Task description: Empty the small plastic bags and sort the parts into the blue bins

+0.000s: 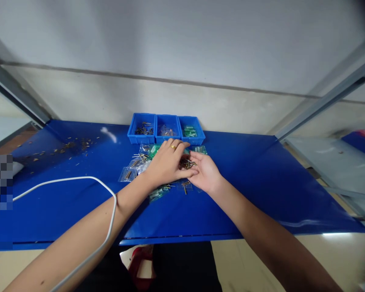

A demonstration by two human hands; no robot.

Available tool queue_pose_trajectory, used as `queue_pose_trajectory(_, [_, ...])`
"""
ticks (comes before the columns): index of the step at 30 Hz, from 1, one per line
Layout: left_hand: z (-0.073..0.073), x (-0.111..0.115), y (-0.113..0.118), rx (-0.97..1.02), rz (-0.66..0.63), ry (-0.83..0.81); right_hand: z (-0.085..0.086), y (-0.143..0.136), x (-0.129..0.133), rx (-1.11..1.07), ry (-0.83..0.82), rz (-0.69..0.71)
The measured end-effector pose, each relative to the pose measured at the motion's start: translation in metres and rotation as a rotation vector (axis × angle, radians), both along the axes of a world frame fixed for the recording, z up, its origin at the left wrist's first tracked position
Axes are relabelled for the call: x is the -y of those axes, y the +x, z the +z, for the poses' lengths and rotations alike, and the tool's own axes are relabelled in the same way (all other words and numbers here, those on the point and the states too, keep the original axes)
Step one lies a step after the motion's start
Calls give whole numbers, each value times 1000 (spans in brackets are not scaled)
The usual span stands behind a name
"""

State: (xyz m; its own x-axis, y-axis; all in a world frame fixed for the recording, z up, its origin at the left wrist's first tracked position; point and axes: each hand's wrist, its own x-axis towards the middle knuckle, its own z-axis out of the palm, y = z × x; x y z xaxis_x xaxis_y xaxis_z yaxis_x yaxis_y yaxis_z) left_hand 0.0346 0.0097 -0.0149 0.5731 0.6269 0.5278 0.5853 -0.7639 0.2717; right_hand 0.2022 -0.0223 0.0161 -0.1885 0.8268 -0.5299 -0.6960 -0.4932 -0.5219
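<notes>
My left hand [168,163], with a gold ring on one finger, curves palm-down over a bunch of thin metal pins [187,164]. From the other side my right hand [207,172] is cupped around the same pins, its fingertips close to the left hand's thumb and fingers. The pins are brassy and dark; their exact kind is too small to tell. Under and around both hands lies a pile of small clear bags [128,174] holding metal pieces, along with green packets [158,194]. Part of the pile is hidden by the hands.
Behind the pile stand three joined blue bins: dark pins in the left bin [142,140], small bagged pieces in the middle bin [168,140], green packets in the right bin [192,142]. Brown debris [69,145] lies on the blue tabletop [261,182]. A white cable [79,177] crosses my left forearm.
</notes>
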Motion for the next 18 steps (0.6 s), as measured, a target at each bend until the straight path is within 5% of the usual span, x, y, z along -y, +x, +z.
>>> queue_pose_trajectory(6, [2,1,-3,12,-66,12,16,3,1,108,-80,73])
queue_pose_trajectory(18, [4,5,-4,43,-101,-87,6,10,-3,82,24,175])
